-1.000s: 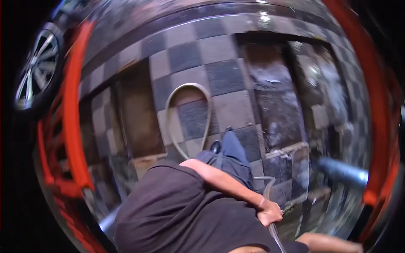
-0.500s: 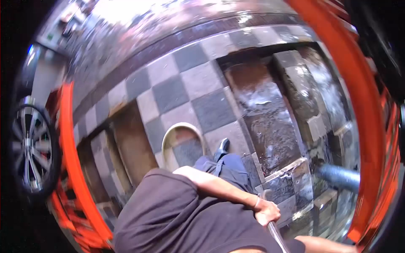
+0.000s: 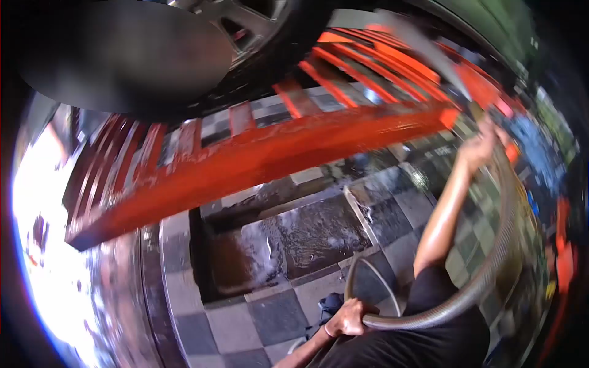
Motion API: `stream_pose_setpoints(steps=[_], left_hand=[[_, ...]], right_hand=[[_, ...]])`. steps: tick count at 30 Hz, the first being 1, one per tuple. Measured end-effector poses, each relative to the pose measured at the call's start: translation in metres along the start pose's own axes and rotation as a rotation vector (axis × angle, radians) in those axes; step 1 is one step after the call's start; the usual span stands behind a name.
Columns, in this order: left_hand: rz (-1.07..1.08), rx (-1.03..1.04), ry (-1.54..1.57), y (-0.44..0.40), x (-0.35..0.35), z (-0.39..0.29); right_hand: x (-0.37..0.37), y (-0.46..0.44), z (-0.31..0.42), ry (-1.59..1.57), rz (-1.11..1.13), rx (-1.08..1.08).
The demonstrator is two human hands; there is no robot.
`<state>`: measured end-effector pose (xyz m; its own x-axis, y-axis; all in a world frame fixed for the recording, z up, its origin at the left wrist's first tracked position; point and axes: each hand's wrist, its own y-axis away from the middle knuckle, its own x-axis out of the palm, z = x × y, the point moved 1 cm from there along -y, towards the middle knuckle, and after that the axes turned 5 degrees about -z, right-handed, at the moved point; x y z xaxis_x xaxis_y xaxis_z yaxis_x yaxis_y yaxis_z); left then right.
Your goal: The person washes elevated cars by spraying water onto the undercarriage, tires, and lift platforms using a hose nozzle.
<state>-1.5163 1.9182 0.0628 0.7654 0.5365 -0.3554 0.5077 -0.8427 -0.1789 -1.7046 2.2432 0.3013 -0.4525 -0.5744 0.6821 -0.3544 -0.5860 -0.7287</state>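
Observation:
My left hand [image 3: 350, 316], with a band at the wrist, is closed around a ribbed hose [image 3: 457, 303] low in front of my body. From there the thick hose curves to the right and up to my right hand [image 3: 483, 144], which is raised and closed around its upper end. A whitish, blurred streak of water spray [image 3: 432, 49] leaves that end toward the upper left, across the orange ramp [image 3: 264, 162]. Another loop of the hose hangs by my left hand. Motion blur hides the hose's tip.
A vehicle wheel [image 3: 257, 30] rests above the slatted orange ramp. Below lies a water-filled pit [image 3: 288, 242] in a checkered tile floor [image 3: 276, 319]. A dark green vehicle body [image 3: 491, 30] shows at the upper right. Bright light glares at the left.
My view has swung to the right, onto the ramp and wheel. My right hand has come up into view with the hose end, and spray now shows. My left hand still grips the hose.

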Motion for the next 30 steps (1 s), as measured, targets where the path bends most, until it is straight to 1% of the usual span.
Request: stream_pose_setpoints(steps=[2, 3, 4, 5, 6, 9, 10, 12, 13, 14, 16, 17, 18, 19, 20, 21, 22, 23, 24, 26, 27, 28, 29, 30], left_hand=[[-0.047, -0.045, 0.049, 0.044, -0.016, -0.009], [-0.105, 0.012, 0.098, 0.066, -0.027, -0.021], [-0.087, 0.027, 0.046, 0.087, -0.033, -0.02], [-0.08, -0.018, 0.049, 0.11, -0.037, -0.023], [-0.072, -0.066, 0.052, 0.131, -0.041, -0.028], [0.001, -0.107, 0.017, 0.177, -0.054, -0.026], [0.009, -0.115, -0.01, 0.189, -0.065, -0.032], [0.07, -0.16, -0.048, 0.222, -0.083, -0.014], [0.078, -0.222, -0.026, 0.24, -0.093, -0.002], [0.056, -0.23, 0.004, 0.259, -0.104, 0.009], [0.191, -0.166, -0.112, 0.29, -0.134, 0.032], [0.181, -0.168, -0.058, 0.308, -0.143, 0.038], [0.031, -0.166, -0.023, 0.335, -0.148, 0.039], [0.129, -0.201, 0.009, 0.35, -0.154, 0.04], [0.221, -0.207, 0.021, 0.357, -0.164, 0.048], [0.211, -0.16, -0.039, 0.371, -0.171, 0.053], [0.154, -0.218, 0.083, 0.374, -0.178, 0.038], [0.183, -0.224, 0.077, 0.387, -0.186, 0.041], [0.195, -0.212, 0.062, 0.399, -0.19, 0.049], [0.226, -0.185, 0.055, 0.426, -0.191, 0.069], [0.242, -0.184, 0.06, 0.44, -0.196, 0.055], [0.429, -0.145, -0.007, 0.448, -0.211, 0.052], [0.313, -0.097, 0.012, 0.488, -0.2, 0.079], [0.462, 0.037, -0.012, 0.484, -0.216, 0.06]], right_hand=[[0.024, 0.014, 0.062, -0.002, 0.019, 0.03], [0.027, 0.019, 0.081, 0.009, 0.047, -0.009], [0.03, 0.025, 0.097, 0.013, 0.076, -0.045], [0.034, 0.032, 0.114, 0.06, 0.064, -0.052], [0.04, 0.038, 0.133, 0.112, 0.035, -0.07], [0.061, 0.047, 0.18, 0.205, -0.043, -0.21], [0.063, 0.049, 0.19, 0.185, -0.068, -0.238], [0.067, 0.057, 0.223, 0.26, -0.063, -0.287], [0.069, 0.066, 0.237, 0.3, -0.069, -0.314], [0.072, 0.074, 0.247, 0.285, -0.016, -0.418], [0.071, 0.102, 0.251, 0.246, 0.042, -0.511], [0.076, 0.12, 0.254, 0.287, -0.025, -0.466], [0.076, 0.148, 0.263, 0.354, -0.079, -0.4], [0.076, 0.166, 0.273, 0.492, -0.127, -0.314], [0.085, 0.168, 0.278, 0.431, -0.064, -0.395], [0.094, 0.17, 0.289, 0.472, -0.088, -0.415], [0.103, 0.175, 0.301, 0.516, -0.108, -0.418], [0.108, 0.179, 0.315, 0.605, -0.133, -0.42], [0.114, 0.179, 0.33, 0.553, -0.125, -0.434], [0.123, 0.178, 0.359, 0.507, -0.125, -0.572], [0.127, 0.185, 0.379, 0.485, -0.114, -0.518], [0.131, 0.195, 0.395, 0.489, -0.2, -0.399], [0.128, 0.202, 0.412, 0.572, -0.148, -0.51], [0.132, 0.214, 0.438, 0.73, -0.058, -0.511]])
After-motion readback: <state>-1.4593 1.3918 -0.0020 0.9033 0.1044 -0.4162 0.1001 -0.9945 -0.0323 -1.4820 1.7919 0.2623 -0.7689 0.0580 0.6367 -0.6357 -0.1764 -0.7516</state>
